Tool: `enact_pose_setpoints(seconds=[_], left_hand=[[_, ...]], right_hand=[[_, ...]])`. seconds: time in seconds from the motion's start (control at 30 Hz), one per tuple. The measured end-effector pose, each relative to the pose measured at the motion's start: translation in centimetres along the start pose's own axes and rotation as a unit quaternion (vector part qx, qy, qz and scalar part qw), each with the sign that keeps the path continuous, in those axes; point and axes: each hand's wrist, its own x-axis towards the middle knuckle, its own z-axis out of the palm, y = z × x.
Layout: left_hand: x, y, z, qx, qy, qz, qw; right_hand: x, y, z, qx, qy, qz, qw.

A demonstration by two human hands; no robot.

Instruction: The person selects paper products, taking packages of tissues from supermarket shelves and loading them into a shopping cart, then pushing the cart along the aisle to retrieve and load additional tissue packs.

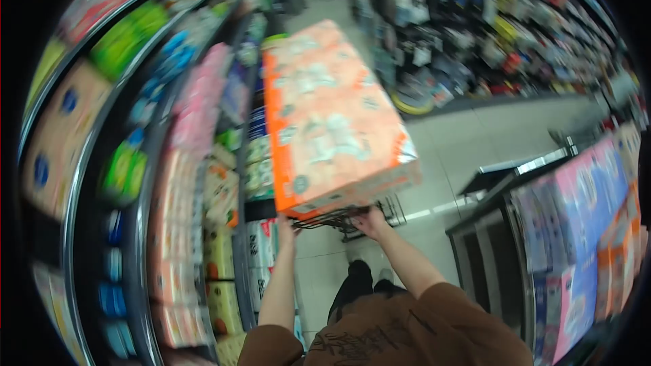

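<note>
Both hands are up front and well apart: the left hand [287, 228] at eleven o'clock from the body, the right hand [370, 223] nearer twelve. Each is at the black wire frame [325, 219] under the near end of the big orange pack [339, 122]; blur means I can't tell whether the fingers are wrapped round it. The pack lies dead ahead at twelve, broad printed face up, far end leaning a touch left. How much of it the wire bears is hidden.

Handling this well, I'd say, means an even push from both sides, wrists level, eyes on that far left corner: it's tight by the shelves [144, 244], curving from seven to eleven and loaded with soft-looking packets.

Below, pale tiled floor [441, 142], glossy, so short steps look wise; a dark shoe [359, 268] shows at six. Pink-and-blue packs [576, 251] stack up at four; small goods [468, 34], too blurred to name, crowd one o'clock.
</note>
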Motion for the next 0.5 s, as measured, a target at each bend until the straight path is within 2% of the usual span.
enact_pose_setpoints(seconds=[0.1, 0.27, 0.33, 0.37, 0.4, 0.43, 0.47, 0.5], left_hand=[[-4.5, -0.9, -0.7, 0.016, 0.007, -0.033, 0.999], [-12.0, -2.4, -2.2, -0.015, -0.007, -0.028, 0.999], [-14.2, -3.5, -2.9, -0.036, -0.005, -0.027, 0.999], [-15.1, -4.4, -3.7, -0.117, -0.099, -0.033, 0.988], [-18.3, -2.0, -3.7, -0.171, -0.1, -0.032, 0.98], [-19.6, -2.6, -4.5, -0.086, -0.081, 0.048, 0.992], [-15.2, -9.7, -5.0, 0.059, -0.009, 0.171, 0.983], [-16.8, -10.3, -5.2, 0.009, 0.031, 0.123, 0.992]], right_hand=[[-4.8, 1.5, 0.2, -0.008, 0.04, 0.006, 0.999], [-10.2, 5.9, -3.7, -0.019, 0.014, -0.01, 1.0], [-11.0, 7.6, -8.7, 0.011, -0.05, -0.028, 0.998], [-10.7, 8.9, -9.6, 0.018, -0.09, -0.021, 0.996], [-14.3, 9.4, -7.4, -0.04, -0.069, -0.031, 0.996], [-15.2, 10.3, -7.7, -0.021, -0.055, -0.043, 0.997], [-15.7, 11.3, -8.2, -0.039, -0.081, -0.042, 0.995], [-17.4, 12.1, -8.2, 0.014, -0.222, 0.026, 0.975]])
